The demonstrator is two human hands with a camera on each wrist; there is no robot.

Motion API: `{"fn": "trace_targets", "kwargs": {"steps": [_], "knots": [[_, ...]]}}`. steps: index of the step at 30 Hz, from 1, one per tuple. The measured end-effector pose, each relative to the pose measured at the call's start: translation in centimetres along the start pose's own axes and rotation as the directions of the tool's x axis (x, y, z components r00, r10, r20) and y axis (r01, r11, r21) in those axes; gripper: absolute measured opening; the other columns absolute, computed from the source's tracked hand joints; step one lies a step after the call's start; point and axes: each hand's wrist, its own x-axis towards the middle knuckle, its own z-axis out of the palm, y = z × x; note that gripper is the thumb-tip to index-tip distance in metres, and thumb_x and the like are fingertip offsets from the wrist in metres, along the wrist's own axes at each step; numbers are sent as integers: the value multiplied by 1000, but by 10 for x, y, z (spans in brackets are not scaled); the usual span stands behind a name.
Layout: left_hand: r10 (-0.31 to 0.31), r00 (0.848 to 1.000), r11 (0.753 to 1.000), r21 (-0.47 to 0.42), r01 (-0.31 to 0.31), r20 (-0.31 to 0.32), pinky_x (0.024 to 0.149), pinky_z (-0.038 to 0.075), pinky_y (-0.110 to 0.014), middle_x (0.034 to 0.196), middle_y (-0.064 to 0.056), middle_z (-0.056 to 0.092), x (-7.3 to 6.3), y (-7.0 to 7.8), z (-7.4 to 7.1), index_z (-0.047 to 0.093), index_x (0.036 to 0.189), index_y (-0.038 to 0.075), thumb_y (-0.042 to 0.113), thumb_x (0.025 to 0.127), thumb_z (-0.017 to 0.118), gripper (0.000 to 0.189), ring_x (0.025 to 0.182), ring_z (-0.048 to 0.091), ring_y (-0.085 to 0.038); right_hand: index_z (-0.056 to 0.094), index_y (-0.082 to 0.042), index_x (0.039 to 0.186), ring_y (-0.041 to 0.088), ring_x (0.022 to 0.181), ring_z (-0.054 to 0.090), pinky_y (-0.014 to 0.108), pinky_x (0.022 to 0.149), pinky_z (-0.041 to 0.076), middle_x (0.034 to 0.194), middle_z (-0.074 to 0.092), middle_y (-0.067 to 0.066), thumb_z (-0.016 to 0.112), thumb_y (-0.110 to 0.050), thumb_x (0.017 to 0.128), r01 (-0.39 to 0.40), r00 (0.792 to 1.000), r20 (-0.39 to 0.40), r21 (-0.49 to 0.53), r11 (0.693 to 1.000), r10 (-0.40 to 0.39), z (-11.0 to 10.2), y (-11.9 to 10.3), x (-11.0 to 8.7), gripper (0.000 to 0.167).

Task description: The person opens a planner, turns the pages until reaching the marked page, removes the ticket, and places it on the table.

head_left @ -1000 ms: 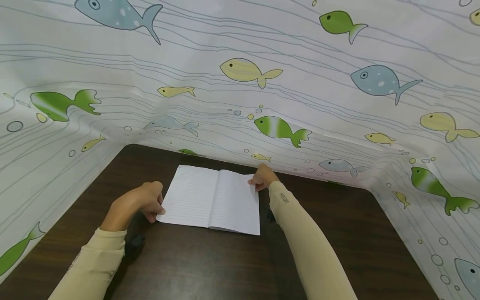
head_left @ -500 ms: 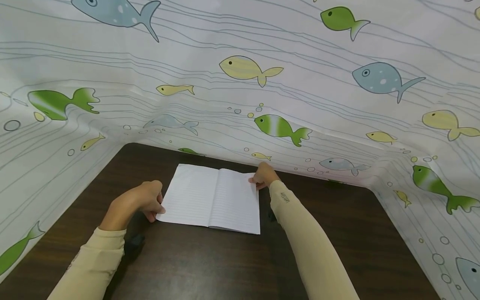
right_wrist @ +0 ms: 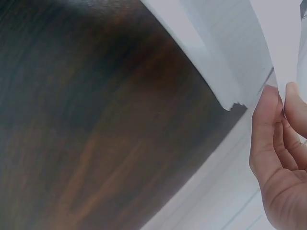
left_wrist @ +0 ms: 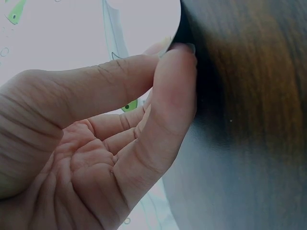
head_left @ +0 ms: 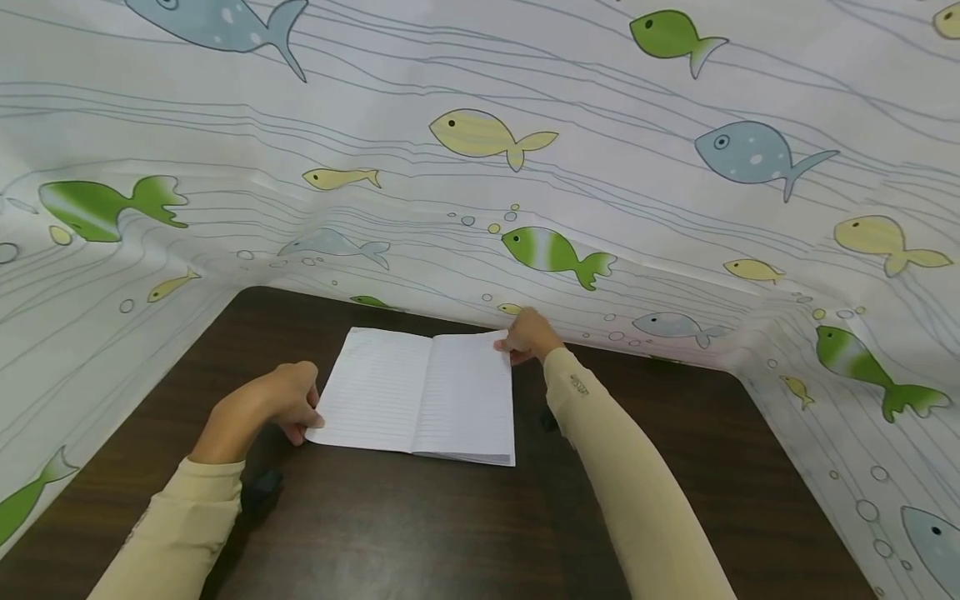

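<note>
An open lined notebook point(head_left: 382, 392) lies on the dark wooden table, its spine running roughly front to back. At its near left corner my left hand point(head_left: 281, 400) pinches the edge between thumb and index finger; the left wrist view shows that left hand point(left_wrist: 120, 120) with the other fingers curled loosely. My right hand point(head_left: 532, 335) pinches the far right corner of the right-hand page point(head_left: 465, 392). In the right wrist view a white page point(right_wrist: 280, 43) is held between the right hand's thumb and index finger, raised apart from the pages beneath point(right_wrist: 211, 52).
The dark table point(head_left: 420, 533) spreads in front of and beside the notebook. A white sheet printed with fish point(head_left: 540, 250) rises behind the table and along both sides. A dark object point(head_left: 262, 487) shows beside the left wrist.
My right hand has risen slightly, lifting the far right corner of the page, and the sheets beneath show along the near edge. The left hand keeps its hold on the near left corner.
</note>
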Motion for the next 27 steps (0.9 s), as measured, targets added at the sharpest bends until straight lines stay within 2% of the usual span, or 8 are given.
{"fn": "trace_targets", "kwargs": {"steps": [3,7,11,13,16,20,23,27], "knots": [[0,1000,1000,-4,0,-2,63,67,-34,81,-19,65,-1,-1,0,57,103,-14,-5,92,79,26,59,73,-19,68,9,118,21,72,76,39,92,67,99,68,13,82,-13,96,24,1000,2,-19,1000,-24,-4,-7,-3,34],[10,1000,1000,4,-10,-6,63,67,-34,80,-19,66,-1,-2,-1,58,102,-13,-5,92,79,24,59,74,-18,68,4,103,20,69,76,32,83,67,90,66,10,82,-16,97,50,999,2,-75,996,-50,-9,-13,-5,25],[13,1000,1000,12,-13,-8,63,67,-34,81,-18,66,-1,-1,-1,58,102,-14,-5,92,79,24,59,74,-18,65,1,92,18,68,76,28,74,64,85,66,8,81,-17,98,83,996,-3,-127,988,-84,-12,-18,-6,25],[11,1000,1000,7,-11,-6,63,67,-35,81,-19,66,0,-1,-1,58,102,-14,-5,92,79,24,59,74,-19,66,1,92,20,71,78,29,76,64,85,67,8,81,-18,98,101,995,-11,-141,985,-104,-14,-21,-8,25],[8,1000,1000,-3,-8,-4,63,67,-35,81,-19,66,0,-1,-1,58,102,-14,-6,92,79,25,60,74,-20,67,0,89,27,84,82,35,87,67,88,71,11,80,-18,99,126,992,-10,-140,982,-128,-16,-28,-13,25],[8,1000,1000,-1,-8,-3,63,67,-35,81,-19,66,1,-1,-1,59,102,-14,-5,92,79,25,60,74,-20,64,-4,74,33,96,83,40,99,65,93,78,15,78,-17,100,166,986,-4,-127,978,-168,-17,-38,-22,33],[8,1000,1000,3,-8,-1,64,67,-35,81,-19,66,1,-2,-1,59,103,-14,-5,92,79,24,60,74,-19,58,-8,65,32,96,83,37,98,64,85,76,11,78,-17,100,195,980,-11,-114,974,-198,-19,-45,-27,42],[8,1000,1000,2,-8,-1,63,67,-34,82,-18,66,1,-2,-1,59,102,-13,-5,92,79,24,60,74,-19,46,-12,60,30,94,83,29,85,63,78,66,3,78,-15,100,207,978,-13,-67,976,-208,-19,-53,-31,51]]}}
